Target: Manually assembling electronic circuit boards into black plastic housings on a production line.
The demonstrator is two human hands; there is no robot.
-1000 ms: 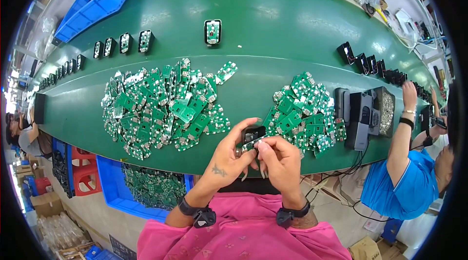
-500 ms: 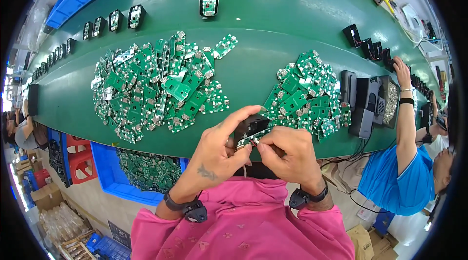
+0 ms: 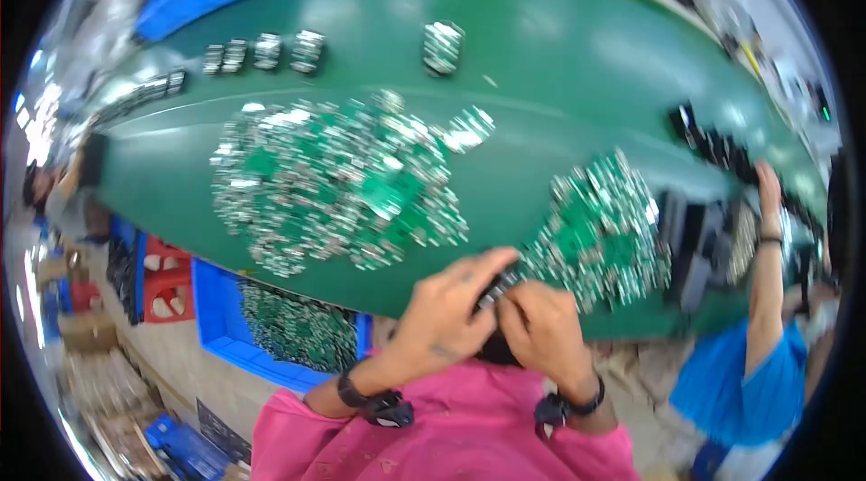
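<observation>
My left hand [image 3: 451, 309] is closed around a small black plastic case [image 3: 496, 286] with a circuit board in its open side, at the table's near edge. Curled against the near side of that case is my right hand [image 3: 544, 323], thumb and forefinger pinched together; motion blur and the fingers hide what is between them. A heap of green circuit boards [image 3: 379, 192] lies beyond my left hand. Just beyond my right hand spreads a smaller heap of boards [image 3: 586, 242].
One board-filled case [image 3: 443, 48] stands alone at the back, with a row of similar cases [image 3: 308, 51] to its left. A blue bin [image 3: 209, 319] of boards sits below the table edge. At right, a co-worker's hand [image 3: 769, 188] touches a line of black cases [image 3: 713, 145].
My head has turned, so the whole scene sits lower and mostly further right, and is blurred. Both hands stay on the case, which now shows less between the fingers.
</observation>
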